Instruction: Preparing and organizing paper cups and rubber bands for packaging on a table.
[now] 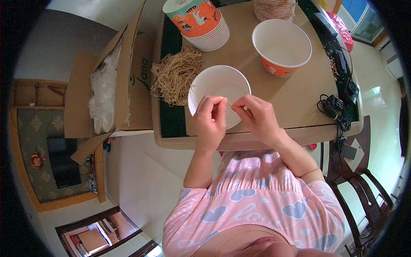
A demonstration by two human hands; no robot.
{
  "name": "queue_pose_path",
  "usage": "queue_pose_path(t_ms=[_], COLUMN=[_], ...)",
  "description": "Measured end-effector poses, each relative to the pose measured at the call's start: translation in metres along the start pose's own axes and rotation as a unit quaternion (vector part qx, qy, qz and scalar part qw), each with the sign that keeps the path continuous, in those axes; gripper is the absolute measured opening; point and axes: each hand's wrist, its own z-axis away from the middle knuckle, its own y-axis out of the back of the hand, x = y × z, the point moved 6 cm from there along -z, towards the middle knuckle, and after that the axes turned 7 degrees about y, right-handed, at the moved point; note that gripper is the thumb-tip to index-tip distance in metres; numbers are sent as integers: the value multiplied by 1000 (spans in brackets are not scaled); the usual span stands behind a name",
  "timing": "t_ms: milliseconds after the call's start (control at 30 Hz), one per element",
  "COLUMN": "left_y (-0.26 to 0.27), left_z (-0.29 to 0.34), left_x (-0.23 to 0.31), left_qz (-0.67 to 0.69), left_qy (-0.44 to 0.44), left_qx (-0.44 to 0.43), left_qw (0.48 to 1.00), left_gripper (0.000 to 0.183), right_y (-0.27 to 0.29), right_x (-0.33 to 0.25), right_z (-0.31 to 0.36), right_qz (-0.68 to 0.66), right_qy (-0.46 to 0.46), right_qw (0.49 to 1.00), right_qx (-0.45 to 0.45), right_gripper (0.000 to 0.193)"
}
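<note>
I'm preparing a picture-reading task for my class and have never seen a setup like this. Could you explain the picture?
There's no machine: a person works bare-handed. A wide fisheye camera on the head looks down, so straight edges bend.

The fingers of the left hand and right hand pinch what looks like a thin strand above a white-lined tub. On the table are also a tangled tan string pile, a stack of tubs, another orange tub and black cables.
</note>
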Motion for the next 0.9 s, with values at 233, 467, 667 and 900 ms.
queue_pose_path(t_ms=[233, 467, 667, 900], left_y=[-3, 0, -4, -3], left_z=[3, -2, -9, -20], left_x=[1, 2, 11, 6], left_qz=[-38, 13, -9, 321], left_qy=[-5, 18, 48, 197], left_qx=[51, 6, -153, -211], left_qw=[998, 1000, 987, 902], left_gripper=[5, 4, 7, 19], right_y=[2, 4, 24, 28], right_x=[-1, 1, 6, 3], right_z=[-1, -4, -10, -7], right_qz=[3, -43, -72, -74], right_qy=[-20, -73, -105, -12], right_qw=[1000, 996, 992, 997], right_qx=[-7, -10, -2, -16], right_gripper=[7, 7, 8, 10])
